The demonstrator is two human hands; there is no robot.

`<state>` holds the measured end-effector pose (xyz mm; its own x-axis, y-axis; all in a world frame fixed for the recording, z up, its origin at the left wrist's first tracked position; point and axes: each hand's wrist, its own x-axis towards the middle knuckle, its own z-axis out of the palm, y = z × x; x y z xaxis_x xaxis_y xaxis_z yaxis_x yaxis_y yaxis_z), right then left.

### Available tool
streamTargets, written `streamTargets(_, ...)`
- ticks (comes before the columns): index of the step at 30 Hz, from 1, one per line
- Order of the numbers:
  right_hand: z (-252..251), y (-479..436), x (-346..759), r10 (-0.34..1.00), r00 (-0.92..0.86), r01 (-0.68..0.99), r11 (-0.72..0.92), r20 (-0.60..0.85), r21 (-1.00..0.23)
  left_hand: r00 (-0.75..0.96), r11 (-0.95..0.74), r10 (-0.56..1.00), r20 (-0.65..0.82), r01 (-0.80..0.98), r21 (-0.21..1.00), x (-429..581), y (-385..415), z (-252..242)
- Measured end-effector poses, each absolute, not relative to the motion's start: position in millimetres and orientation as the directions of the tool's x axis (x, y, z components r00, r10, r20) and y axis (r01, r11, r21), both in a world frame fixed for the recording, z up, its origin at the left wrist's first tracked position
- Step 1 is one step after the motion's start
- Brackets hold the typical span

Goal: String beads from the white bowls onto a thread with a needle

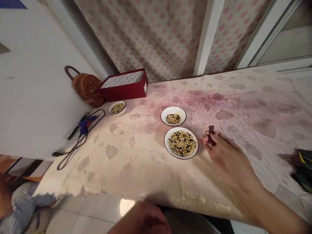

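Pinching one brown strip: right hand beside the nearest of three bowls

One small brown strip (pixel 211 129) is held upright between the fingers of the right hand (pixel 222 150), above the tabletop (pixel 136 172) and just right of the near bowl (pixel 166 143); whether that bowl's rim is touched cannot be made out. The left hand (pixel 152 219) is seen blurred at the near edge, low in the scene, and how its fingers are set cannot be judged.

Three white, dark-rimmed bowls are counted. The near bowl is filled with many pale and black beads (pixel 182 143); a smaller amount is held in the middle bowl (pixel 174 110), just beyond it. The far-left bowl (pixel 121 113), similarly part-filled, is placed in front of one open red box (pixel 124 91). One brown bag (pixel 86 87) is set left of the box. Nearer, one blue tool (pixel 84 124) is laid with its dark cord (pixel 83 142) looped about. At the right edge, one dark green item (pixel 303 170) is partly seen; at the lower left, one person's striped clothing (pixel 24 198).
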<state>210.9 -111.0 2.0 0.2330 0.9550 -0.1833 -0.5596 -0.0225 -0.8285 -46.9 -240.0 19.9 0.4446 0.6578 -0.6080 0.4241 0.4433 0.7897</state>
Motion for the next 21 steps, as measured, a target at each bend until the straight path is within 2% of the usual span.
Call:
streamTargets(2,-1,-111,207,0.945,0.247,-0.596,-0.026,-0.213,-0.803,0.368,0.425,0.74,-0.564,0.395,0.815,-54,-226,27)
streamTargets(4,-4,-111,202,0.945,0.253,-0.6,-0.015,-0.207,-0.8,0.129,0.255,0.936,-0.327,0.391,0.884,-53,-202,31)
streamTargets(5,-5,-111,199,0.944,0.259,-0.608,-0.003,-0.202,-0.794,0.07,0.176,0.972,-0.226,0.422,0.889,-49,-187,31)
streamTargets(7,-6,-112,192,0.937,0.268,-0.641,0.002,-0.222,-0.767,0.094,0.096,0.985,-0.144,0.393,0.914,-36,-154,25)
streamTargets(11,-2,-116,180,0.922,0.241,-0.661,-0.073,-0.303,-0.747,0.267,0.127,0.941,-0.206,0.286,0.95,-10,-106,3)
streamTargets(16,4,-124,168,0.916,0.304,-0.633,-0.011,-0.262,-0.774,0.238,0.369,0.883,-0.405,0.18,0.912,-5,-94,-9)
streamTargets(21,8,-135,159,0.945,0.295,-0.543,0.044,-0.142,-0.838,0.236,0.415,0.874,-0.425,0.09,0.905,-13,-102,-8)
